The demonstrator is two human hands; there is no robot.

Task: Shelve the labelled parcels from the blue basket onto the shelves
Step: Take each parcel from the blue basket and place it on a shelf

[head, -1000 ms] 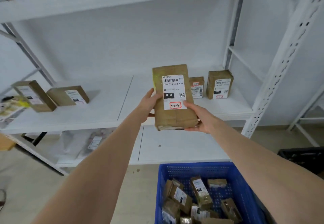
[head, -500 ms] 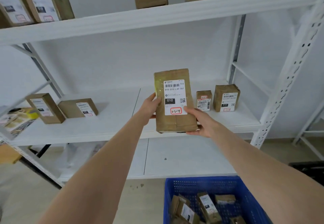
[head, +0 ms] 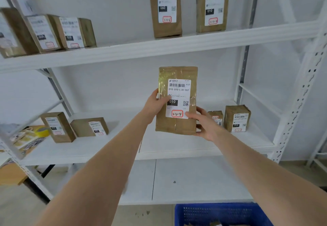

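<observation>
A tall brown parcel [head: 177, 100], its white label marked 010 and 3-2-4, is held upright before the middle shelf [head: 168, 146], right of its centre. The left hand [head: 153, 105] and right hand [head: 206, 125] both grip it, fingers curled round its sides. Two small parcels [head: 237, 118] stand at the shelf's right end, two other parcels [head: 88, 126] near its left.

**Parcel [head: 177, 73] held before middle shelf [head: 88, 148]**

Left hand [head: 155, 104] grips the tall brown parcel at its left edge, thumb on the label [head: 178, 91]; right hand [head: 203, 125] holds its lower right corner. Label upright, red-boxed mark reads 3-2-4. Behind, small parcels [head: 237, 118] stand at both ends of the middle shelf. Blue basket [head: 221, 213] rim at bottom.
</observation>
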